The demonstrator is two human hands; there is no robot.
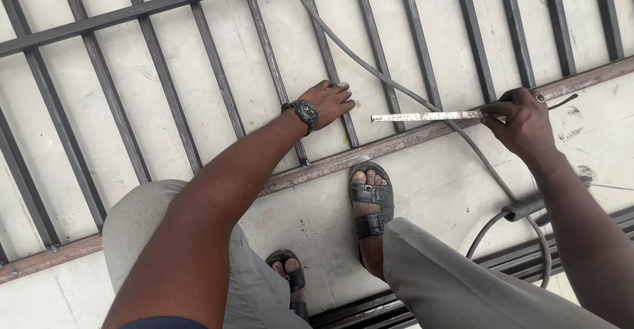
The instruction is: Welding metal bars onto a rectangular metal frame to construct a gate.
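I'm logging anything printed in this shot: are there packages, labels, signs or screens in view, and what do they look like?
No packages, labels, signs or screens.
Marked things only:
Tape measure blade: held by the right hand, lying across the metal bars; thin pale strip with fine markings.
Wristwatch: on the left wrist; round, dark; face unreadable.

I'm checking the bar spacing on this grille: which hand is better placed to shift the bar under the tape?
Probably the left hand: it already rests on the upright bar by the tape's free tip. The right hand is busy pinching the tape's other end.
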